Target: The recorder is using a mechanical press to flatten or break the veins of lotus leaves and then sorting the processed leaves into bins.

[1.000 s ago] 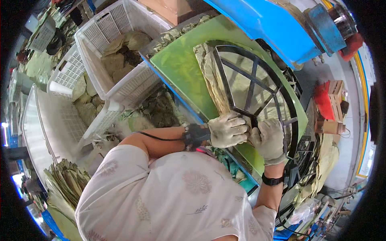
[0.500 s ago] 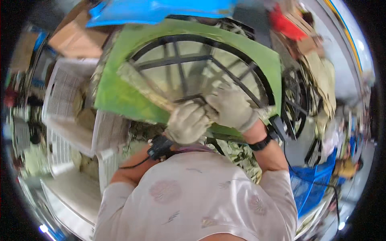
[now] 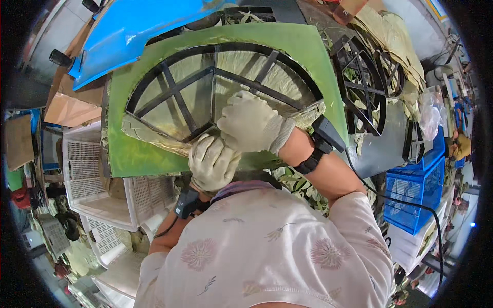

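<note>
A black fan-shaped metal frame with crossbars, resembling a cutting die (image 3: 174, 97), lies on pale olive, wrinkled leaf-like sheets (image 3: 154, 134). Beneath them is a green board (image 3: 138, 159). My right hand (image 3: 249, 123), in a pale knit glove, is curled over the frame's near narrow edge and hides part of it. Just left of it, my left hand (image 3: 213, 163), gloved too, has its fingers curled in at the sheets' near edge. What lies inside the left fingers is hidden. Each wrist wears a strapped black device.
White plastic baskets (image 3: 84, 174) stand at left, beside a cardboard box (image 3: 72, 108). A blue sheet (image 3: 138, 31) covers the far left. More black frames (image 3: 362, 84) and stacked olive sheets (image 3: 393, 38) lie right. A blue crate (image 3: 413, 195) stands at lower right; a black cable (image 3: 411, 203) passes it.
The view has turned, and the frame and board appear shifted left. My hands have moved left in the picture but stay close together at the frame's near edge.
</note>
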Available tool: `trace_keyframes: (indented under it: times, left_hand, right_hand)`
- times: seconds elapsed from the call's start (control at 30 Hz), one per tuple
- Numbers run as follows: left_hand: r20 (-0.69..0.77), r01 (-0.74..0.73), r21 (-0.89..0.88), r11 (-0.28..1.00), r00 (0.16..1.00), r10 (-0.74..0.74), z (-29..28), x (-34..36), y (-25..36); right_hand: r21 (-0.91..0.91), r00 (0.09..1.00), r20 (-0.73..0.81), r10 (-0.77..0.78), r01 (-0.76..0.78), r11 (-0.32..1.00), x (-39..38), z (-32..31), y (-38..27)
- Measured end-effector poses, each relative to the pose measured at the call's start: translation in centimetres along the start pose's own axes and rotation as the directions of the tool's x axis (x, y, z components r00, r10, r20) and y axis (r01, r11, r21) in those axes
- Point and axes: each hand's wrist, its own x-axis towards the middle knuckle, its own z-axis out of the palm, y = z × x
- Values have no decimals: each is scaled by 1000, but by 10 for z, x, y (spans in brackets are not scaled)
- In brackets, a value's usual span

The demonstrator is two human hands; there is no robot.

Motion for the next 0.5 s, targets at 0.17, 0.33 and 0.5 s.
trace_keyframes:
  times: [0.17,0.33,0.5]
  left_hand:
    - [39,0,-18,1000,999,1,-4,2,-2]
    - [159,98,-263,960,986,-57,-28,26,-2]
    - [117,152,-814,561,988,-98,-137,99,-29]
  right_hand:
    - [38,999,43,26,-28,999,0,2,2]
    - [64,1000,21,19,-21,998,-2,9,3]
    - [93,997,-67,35,-29,995,-11,12,9]
